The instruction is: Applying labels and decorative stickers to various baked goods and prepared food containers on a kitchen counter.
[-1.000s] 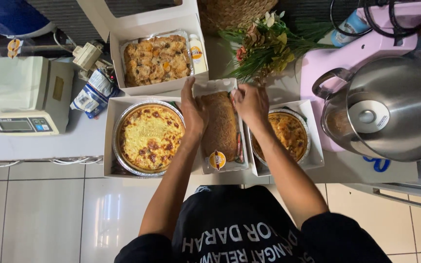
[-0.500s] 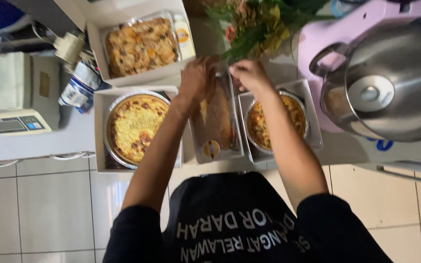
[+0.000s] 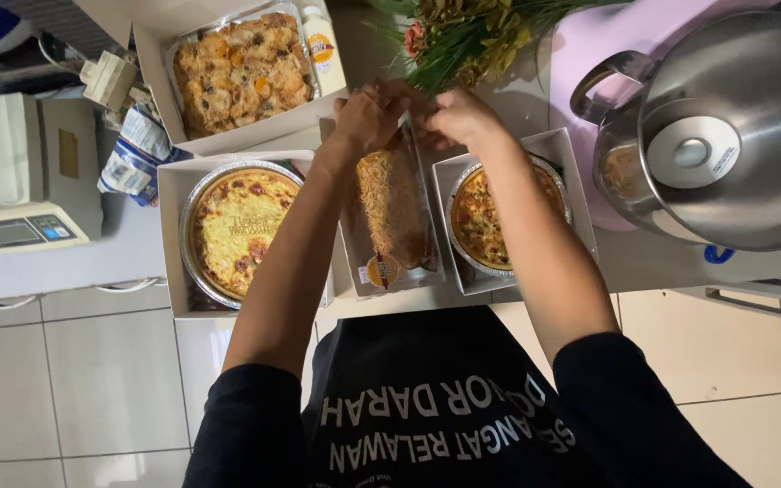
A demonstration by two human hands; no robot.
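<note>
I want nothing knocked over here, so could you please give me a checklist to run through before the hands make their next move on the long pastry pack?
1. Both hands on the pack: ok. The left hand and right hand meet at the far end of the long pastry pack.
2. Firm grip on the wrapping: cannot tell, the fingers hide it.
3. Pack lying flat: ok, it rests between the large quiche and the small quiche.
4. Room at the far end: not ok, the flowers hang right over the hands.
5. Right side free: not ok, the steel pot stands close.
6. Neighbouring boxes open: ok, both quiches sit uncovered.
</note>
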